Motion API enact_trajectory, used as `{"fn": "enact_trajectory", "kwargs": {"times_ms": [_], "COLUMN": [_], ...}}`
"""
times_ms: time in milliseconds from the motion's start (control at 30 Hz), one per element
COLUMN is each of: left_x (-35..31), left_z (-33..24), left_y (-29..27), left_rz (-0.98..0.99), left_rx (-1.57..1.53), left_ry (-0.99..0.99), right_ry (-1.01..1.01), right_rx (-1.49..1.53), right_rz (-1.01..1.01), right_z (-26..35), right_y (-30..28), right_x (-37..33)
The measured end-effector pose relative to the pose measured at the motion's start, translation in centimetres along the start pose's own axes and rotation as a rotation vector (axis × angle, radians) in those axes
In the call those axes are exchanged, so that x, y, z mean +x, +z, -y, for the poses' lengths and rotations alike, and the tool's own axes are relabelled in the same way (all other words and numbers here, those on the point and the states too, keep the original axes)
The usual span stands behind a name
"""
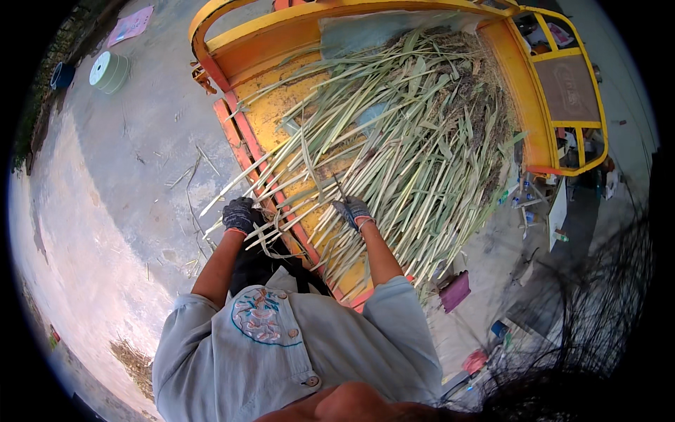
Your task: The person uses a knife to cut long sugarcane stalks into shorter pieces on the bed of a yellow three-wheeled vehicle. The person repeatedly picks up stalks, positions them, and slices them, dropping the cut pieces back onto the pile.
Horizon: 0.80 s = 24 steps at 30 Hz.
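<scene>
A thick layer of cut stalks [415,176], green to straw-coloured with brown seed heads, lies across a yellow cargo bed [264,91]. My left hand [240,214], in a dark grey glove, is closed around the lower ends of a few stalks that stick out past the bed's red edge. My right hand [354,211], gloved too, is closed on a knife [338,186] whose thin dark blade points up over the stalks. Its handle is hidden in my fingers. Strips of dry leaf hang beside my left hand.
The bed's yellow rail and frame [573,88] rise at the right. On the concrete at the far left stand a pale green spool [110,73] and a dark blue bucket [62,75]. Loose stalk scraps [193,172] lie left of the bed. Clutter and a purple piece [455,291] lie to the right.
</scene>
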<state>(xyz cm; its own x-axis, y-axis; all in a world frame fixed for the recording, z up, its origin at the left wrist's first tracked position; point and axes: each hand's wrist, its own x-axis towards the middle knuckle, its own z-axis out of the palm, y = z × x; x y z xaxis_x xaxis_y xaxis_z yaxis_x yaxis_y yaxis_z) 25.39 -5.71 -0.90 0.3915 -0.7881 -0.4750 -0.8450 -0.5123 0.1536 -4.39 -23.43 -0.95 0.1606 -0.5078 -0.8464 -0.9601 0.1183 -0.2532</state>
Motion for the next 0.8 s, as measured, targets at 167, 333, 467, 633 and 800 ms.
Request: {"fn": "enact_trajectory", "kwargs": {"times_ms": [167,333,467,633,800], "left_x": [0.7,-4.2,-5.0,-6.6,-6.9], "left_z": [-0.6,-0.8,-1.8,-2.3,-3.5], "left_y": [3.3,-2.5,-2.8,-1.1,-3.4], "left_rz": [0.205,-0.063,0.035,0.081,0.120], "left_rx": [-0.175,-0.050,0.054,0.023,-0.056], "left_ry": [-0.073,0.123,0.111,0.312,0.324], "right_ry": [-0.031,-0.045,-0.244,-0.181,-0.167], "right_rx": [-0.059,0.069,0.212,0.182,0.042], "right_rz": [0.067,0.248,0.032,0.089,0.049], "right_z": [2.2,1.7,1.7,1.4,2.1], "right_y": [-1.2,-1.5,-0.8,0.1,-0.9], "right_x": [-2.6,-2.3,-3.3,-1.2,-1.1]}}
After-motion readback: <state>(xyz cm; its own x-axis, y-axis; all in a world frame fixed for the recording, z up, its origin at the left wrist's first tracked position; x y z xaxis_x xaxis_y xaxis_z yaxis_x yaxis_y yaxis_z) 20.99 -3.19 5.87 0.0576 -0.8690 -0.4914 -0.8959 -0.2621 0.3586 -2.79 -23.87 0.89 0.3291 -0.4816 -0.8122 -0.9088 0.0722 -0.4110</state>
